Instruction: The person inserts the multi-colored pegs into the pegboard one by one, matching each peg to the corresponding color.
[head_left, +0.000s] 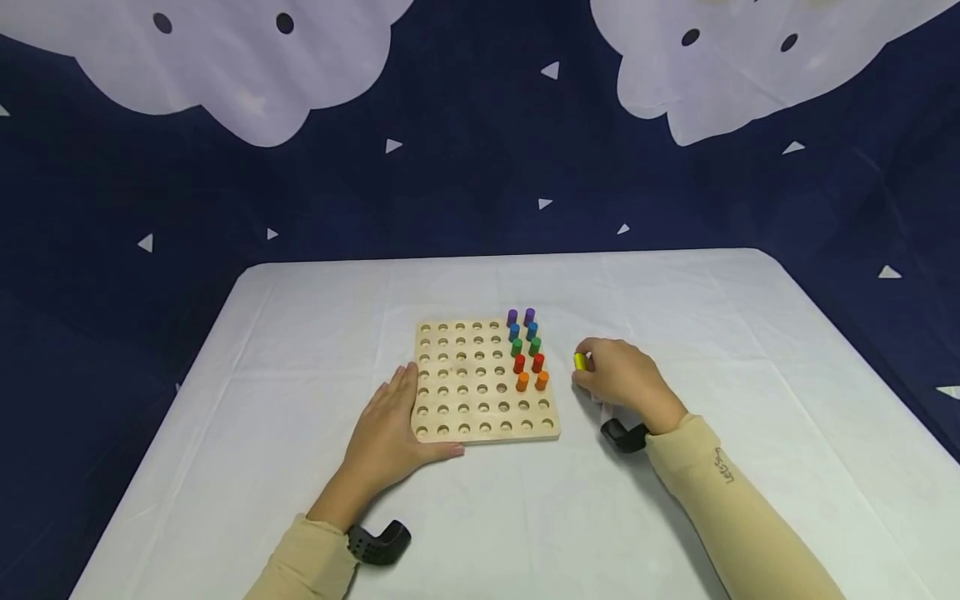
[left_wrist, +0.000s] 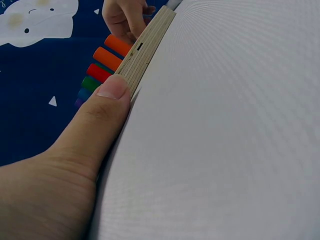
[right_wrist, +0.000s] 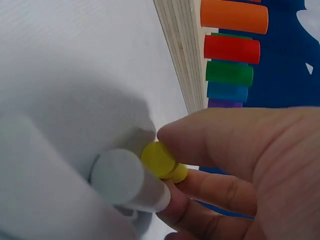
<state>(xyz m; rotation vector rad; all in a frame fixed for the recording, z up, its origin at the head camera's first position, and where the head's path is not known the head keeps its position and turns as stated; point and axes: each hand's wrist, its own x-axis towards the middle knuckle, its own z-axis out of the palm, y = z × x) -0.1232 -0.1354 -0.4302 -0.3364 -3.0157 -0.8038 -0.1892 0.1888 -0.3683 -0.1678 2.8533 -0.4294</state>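
Observation:
A wooden pegboard (head_left: 472, 398) lies flat on the table. Its two right-hand columns hold upright pegs in pairs: purple (head_left: 529, 317), blue (head_left: 532, 332), green (head_left: 535, 347), red (head_left: 537, 362) and orange (head_left: 542, 381). My left hand (head_left: 386, 437) rests against the board's near left corner, fingers along the left side, thumb (left_wrist: 114, 90) pressing the front edge. Just right of the board, my right hand (head_left: 622, 375) pinches a yellow peg (right_wrist: 158, 160); more yellow shows behind it. A white peg (right_wrist: 120, 177) is close by my fingers; whether they hold it I cannot tell.
A white cloth covers the table (head_left: 300, 317). Behind it hangs a dark blue curtain (head_left: 465, 183) with pale clouds and small triangles. Black wrist devices (head_left: 378, 543) sit on both wrists, low over the cloth. The board's other holes have no pegs.

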